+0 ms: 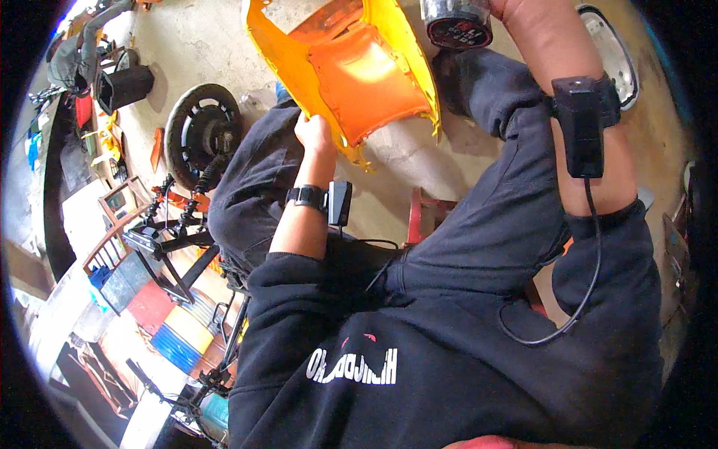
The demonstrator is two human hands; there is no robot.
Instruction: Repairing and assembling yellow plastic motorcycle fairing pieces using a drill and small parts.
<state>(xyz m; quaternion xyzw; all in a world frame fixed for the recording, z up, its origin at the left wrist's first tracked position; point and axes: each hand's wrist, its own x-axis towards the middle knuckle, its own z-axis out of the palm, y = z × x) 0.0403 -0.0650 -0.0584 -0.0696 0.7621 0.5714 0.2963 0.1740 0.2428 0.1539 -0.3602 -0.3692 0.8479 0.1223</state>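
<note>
My left hand (315, 137) grips the near left edge of a curved plastic panel (365, 93), yellow outside and orange on its inner face, held tilted above the concrete floor between my legs. At the top edge, right of the panel, my right hand (499, 10) is wrapped round a silvery cylinder (455, 24) with a dark, red-rimmed end; the fingers are mostly out of frame. Both forearms have black devices strapped on with cables.
At the left are a wheel (203, 131) with shock absorbers, black frames, a dark tube (123, 88) and coloured boards (153, 307). A red stool (422, 213) shows under me. A white oval piece (613, 52) lies at the upper right.
</note>
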